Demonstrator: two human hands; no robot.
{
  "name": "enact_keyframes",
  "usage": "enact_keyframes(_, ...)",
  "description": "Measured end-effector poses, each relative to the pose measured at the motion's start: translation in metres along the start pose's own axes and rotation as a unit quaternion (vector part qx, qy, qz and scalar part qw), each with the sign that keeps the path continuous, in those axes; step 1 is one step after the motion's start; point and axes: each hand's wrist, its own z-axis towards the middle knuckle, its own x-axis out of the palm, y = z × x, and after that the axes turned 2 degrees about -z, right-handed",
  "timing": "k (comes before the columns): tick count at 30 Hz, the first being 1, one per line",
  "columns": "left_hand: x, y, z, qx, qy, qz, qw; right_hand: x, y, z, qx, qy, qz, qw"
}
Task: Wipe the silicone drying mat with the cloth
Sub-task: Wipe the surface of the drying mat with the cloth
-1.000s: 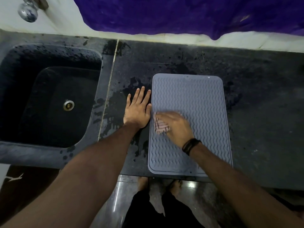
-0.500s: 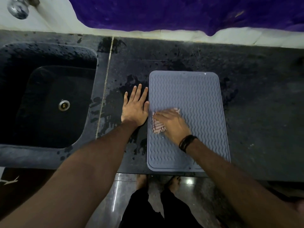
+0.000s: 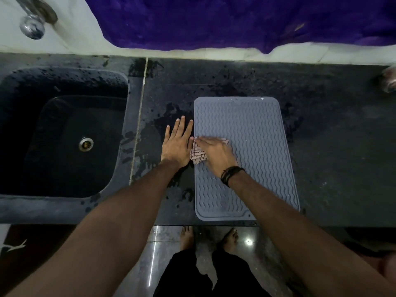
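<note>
Now we take it from the big things down. We see the dark countertop (image 3: 332, 146), wet and splashed, with the sink (image 3: 64, 133) set into it on the left, and the grey silicone drying mat (image 3: 257, 136) lying flat near the front edge, its long side running away from us. Nothing about the mat's place on the counter looks different from a second ago. What has changed is smaller: our right hand (image 3: 216, 153) has carried the cloth (image 3: 198, 155) leftward, from just inside the mat's left border to right on it, so the cloth's edge now reaches the rim. Our left hand (image 3: 177, 144) stays flat on the counter just beside the mat, fingers straight and slightly spread, holding nothing, now touching or almost touching the cloth. The right hand's fingers lie fairly straight across the bunched cloth, pressing it down. We judge this stroke has run out at the left edge; most of the mat, right and far, looks yet to be covered.
</note>
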Motion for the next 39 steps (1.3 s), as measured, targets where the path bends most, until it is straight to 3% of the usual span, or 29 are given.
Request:
enact_keyframes(9, 0.013, -0.007, -0.024, -0.028, 0.001, 0.009, 1.000, 0.010, 0.010, -0.041, -0.009, -0.018, 0.012, 1.000)
enact_keyframes(15, 0.013, -0.007, -0.024, -0.022, -0.004, -0.001, 1.000, 0.018, 0.016, -0.078, -0.004, 0.031, 0.001, 1.000)
enact_keyframes(21, 0.012, -0.006, -0.033, -0.001, -0.005, -0.008, 1.000, 0.006, 0.021, -0.057, 0.011, -0.072, 0.035, 0.997)
enact_keyframes(28, 0.023, -0.018, -0.072, -0.034, -0.012, -0.005, 0.999, 0.009, 0.015, -0.035, 0.023, -0.023, 0.000, 0.999)
enact_keyframes(39, 0.025, -0.018, -0.072, -0.036, -0.036, -0.010, 0.999, 0.012, 0.011, -0.092, -0.063, 0.031, -0.008, 0.997)
